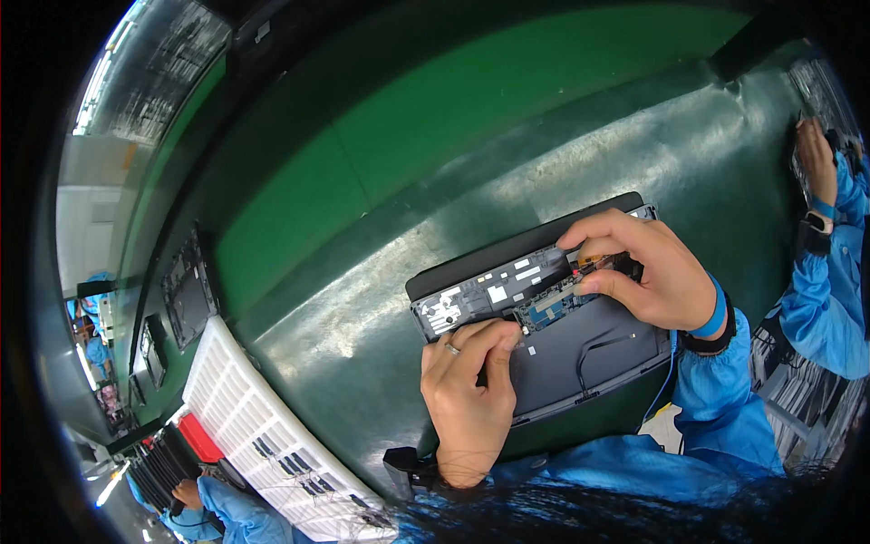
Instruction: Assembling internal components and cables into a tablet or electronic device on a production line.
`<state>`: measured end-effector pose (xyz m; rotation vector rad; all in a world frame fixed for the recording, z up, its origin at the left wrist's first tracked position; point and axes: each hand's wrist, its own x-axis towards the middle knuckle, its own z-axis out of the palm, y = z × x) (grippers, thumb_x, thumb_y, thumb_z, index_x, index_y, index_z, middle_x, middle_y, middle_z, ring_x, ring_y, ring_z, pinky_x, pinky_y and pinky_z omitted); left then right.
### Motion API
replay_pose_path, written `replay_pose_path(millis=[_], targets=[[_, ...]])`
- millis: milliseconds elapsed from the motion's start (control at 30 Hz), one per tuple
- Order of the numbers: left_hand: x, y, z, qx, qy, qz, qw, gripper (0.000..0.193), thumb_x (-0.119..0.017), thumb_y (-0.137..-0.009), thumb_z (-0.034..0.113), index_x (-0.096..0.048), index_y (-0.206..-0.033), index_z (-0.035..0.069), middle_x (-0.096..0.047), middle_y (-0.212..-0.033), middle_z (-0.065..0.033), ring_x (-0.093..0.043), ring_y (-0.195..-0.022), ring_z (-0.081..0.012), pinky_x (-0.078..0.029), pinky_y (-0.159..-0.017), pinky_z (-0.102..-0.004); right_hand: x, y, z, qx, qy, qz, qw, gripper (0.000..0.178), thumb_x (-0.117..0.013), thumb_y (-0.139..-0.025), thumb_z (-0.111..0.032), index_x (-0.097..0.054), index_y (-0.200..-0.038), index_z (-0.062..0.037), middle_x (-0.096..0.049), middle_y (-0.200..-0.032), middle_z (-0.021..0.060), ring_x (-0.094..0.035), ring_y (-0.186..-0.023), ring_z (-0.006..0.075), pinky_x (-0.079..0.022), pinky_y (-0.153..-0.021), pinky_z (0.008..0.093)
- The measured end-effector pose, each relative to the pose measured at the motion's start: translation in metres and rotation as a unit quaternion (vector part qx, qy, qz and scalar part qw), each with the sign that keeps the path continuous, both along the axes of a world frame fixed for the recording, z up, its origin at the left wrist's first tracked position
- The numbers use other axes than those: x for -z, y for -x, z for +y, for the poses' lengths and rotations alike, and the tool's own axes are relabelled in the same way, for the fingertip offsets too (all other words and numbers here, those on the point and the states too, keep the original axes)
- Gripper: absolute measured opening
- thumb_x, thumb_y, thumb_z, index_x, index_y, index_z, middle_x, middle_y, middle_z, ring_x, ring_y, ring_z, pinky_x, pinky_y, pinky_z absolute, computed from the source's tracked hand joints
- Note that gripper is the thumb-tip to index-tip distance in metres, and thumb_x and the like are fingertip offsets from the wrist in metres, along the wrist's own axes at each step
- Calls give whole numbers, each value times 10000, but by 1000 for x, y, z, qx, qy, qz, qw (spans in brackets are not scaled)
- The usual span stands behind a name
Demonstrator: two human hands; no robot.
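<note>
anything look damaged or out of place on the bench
Nothing looks clearly damaged or spilled. Only the thin black cable looks untidy: it lies bent across the dark device casing, though whether it's loose is unclear.

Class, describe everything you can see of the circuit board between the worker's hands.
The circuit board is a narrow strip, dark with a blue section left of its middle, bearing small, indistinct parts. It is over the dark casing, slanting away toward its right end. The right hand holds its right part between thumb and fingers, hiding some of it; the left hand has fingertips at its left end, contact unclear.
</note>
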<state>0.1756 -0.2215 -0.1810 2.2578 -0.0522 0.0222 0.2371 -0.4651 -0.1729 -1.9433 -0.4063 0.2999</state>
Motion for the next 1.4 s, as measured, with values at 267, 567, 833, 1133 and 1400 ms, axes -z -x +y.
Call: replay_pose_path(millis=[267, 567, 833, 1133, 1400], targets=[[-7, -4, 3, 28, 28, 38, 999, 50, -784, -918, 44, -780, -956, 13, -784, -902, -71, -634, -751, -192, -471, -828, -318, 2, -2, -7, -26, 6, -31, 999, 418, -778, -885, -39, -656, -1285, -33, -774, -985, 139, -742, -967, 318, -573, -843, 398], [-7, -5, -1, 22, 0, 36, 999, 57, -794, -921, 66, -770, -932, 16, -779, -890, -67, -630, -724, -194, -469, -806, -318, 4, -4, -7, -22, 13, -52, 998, 357, -785, -861, -29, -709, -1210, -41, -761, -958, 125, -729, -920, 298, -575, -793, 389], [-4, -4, -5, 13, -17, 33, 999, 42, -804, -914, 64, -781, -934, 35, -783, -885, -56, -628, -718, -185, -468, -774, -314, 8, -2, -4, -4, 4, -37, 999, 365, -806, -833, -18, -726, -1189, -26, -758, -956, 139, -745, -875, 302, -571, -797, 375], [-13, -7, -10, -14, 59, 67, 996, 133, -804, -903, 61, -792, -1036, 59, -782, -964, -52, -651, -806, -202, -482, -818, -315, -1, -2, -13, -3, 33, -76, 997, 392, -839, -827, -56, -728, -1202, -31, -764, -992, 140, -728, -885, 297, -567, -804, 375], [-3, -2, -14, 2, 105, -28, 994, 201, -834, -850, 32, -835, -1049, 60, -798, -998, -70, -700, -883, -210, -516, -855, -327, -10, 22, -13, 127, 42, -66, 989, 614, -885, -814, -81, -616, -1363, -33, -733, -946, 83, -658, -839, 237, -545, -823, 367]])
